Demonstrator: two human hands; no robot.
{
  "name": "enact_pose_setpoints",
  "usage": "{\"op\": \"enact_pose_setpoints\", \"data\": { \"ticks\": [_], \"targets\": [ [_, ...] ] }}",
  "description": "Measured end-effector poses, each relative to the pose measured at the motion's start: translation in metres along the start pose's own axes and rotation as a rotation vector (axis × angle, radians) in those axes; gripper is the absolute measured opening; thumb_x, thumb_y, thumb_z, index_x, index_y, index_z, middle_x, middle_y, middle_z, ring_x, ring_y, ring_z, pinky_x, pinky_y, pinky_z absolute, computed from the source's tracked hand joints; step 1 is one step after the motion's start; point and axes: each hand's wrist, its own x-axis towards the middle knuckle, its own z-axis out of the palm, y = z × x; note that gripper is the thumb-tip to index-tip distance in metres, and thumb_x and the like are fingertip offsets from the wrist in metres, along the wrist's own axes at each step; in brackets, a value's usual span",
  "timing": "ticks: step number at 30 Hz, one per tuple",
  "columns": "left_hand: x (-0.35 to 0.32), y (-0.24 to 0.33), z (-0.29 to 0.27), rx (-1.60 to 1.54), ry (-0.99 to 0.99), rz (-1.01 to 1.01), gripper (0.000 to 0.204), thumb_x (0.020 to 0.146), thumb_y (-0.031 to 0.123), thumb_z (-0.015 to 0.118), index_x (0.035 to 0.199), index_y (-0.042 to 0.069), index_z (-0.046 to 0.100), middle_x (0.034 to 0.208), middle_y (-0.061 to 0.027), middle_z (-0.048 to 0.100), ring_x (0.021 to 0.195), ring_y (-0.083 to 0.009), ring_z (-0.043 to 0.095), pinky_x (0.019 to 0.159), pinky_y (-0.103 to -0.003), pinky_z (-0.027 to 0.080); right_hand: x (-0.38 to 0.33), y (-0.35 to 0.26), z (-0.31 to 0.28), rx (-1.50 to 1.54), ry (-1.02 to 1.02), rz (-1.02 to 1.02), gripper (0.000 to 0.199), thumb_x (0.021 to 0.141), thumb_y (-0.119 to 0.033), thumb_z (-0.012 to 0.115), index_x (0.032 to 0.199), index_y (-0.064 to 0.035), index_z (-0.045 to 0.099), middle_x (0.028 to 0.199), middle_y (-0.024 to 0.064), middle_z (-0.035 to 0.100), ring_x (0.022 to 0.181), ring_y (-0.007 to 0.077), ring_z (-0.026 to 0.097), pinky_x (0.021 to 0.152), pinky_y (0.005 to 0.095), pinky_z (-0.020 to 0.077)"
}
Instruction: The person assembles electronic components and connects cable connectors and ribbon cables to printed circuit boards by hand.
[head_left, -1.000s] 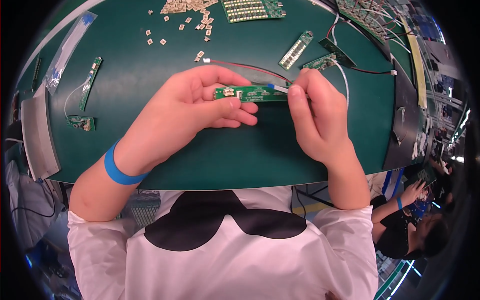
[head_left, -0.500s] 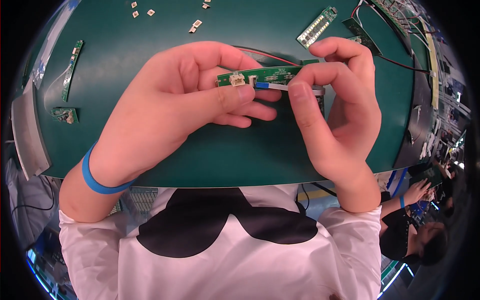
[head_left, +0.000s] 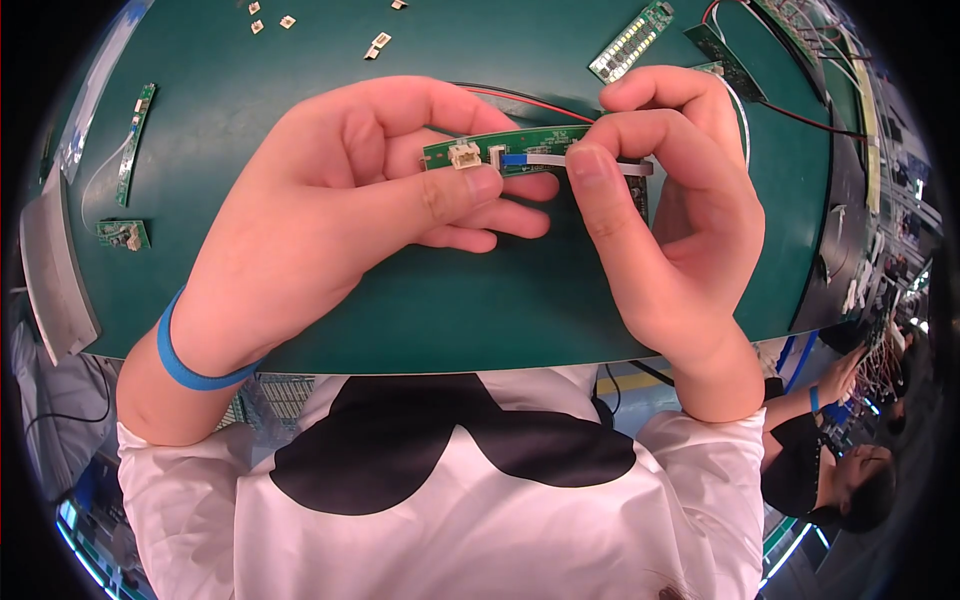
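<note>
The left hand (head_left: 340, 210) pinches the green board (head_left: 520, 150) while the right hand (head_left: 670, 200) clamps the flat cable (head_left: 560, 160) (angled pushing could kink it at the socket).

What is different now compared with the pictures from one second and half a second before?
Both hands came closer to the camera, so they look bigger and hide more of the green table. The left hand still holds the narrow green circuit board by its left end. The right hand still pinches the flat ribbon cable at the board. Nothing was let go.
</note>
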Motion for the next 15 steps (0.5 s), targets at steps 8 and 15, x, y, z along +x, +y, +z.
{"op": "enact_pose_setpoints", "data": {
  "ticks": [8, 15],
  "targets": [
    [-0.0002, -0.0004, 0.0001, 0.005, -0.008, 0.012, 0.024, 0.091, 0.007, 0.052, 0.113, -0.004, 0.05, 0.105, -0.0162, 0.063, 0.094, -0.0238, 0.065, 0.079, -0.027, 0.054, -0.0004, -0.0002, 0.0008, 0.016, -0.012, 0.006, 0.004, 0.079, 0.003, 0.062, 0.082, 0.0032, 0.06, 0.101, 0.0125, 0.05, 0.088, 0.0137, 0.047, 0.072, 0.0224, 0.0376],
    [-0.0002, -0.0002, 0.0013, 0.039, 0.01, 0.012, 0.026, 0.091, 0.007, 0.053, 0.114, -0.004, 0.05, 0.104, -0.0149, 0.063, 0.094, -0.0236, 0.065, 0.08, -0.027, 0.054, -0.0002, 0.002, 0.0016, 0.043, -0.035, 0.005, 0.004, 0.079, 0.003, 0.062, 0.083, 0.0034, 0.06, 0.099, 0.0125, 0.05, 0.088, 0.014, 0.048, 0.073, 0.023, 0.0387]
  ]
}}
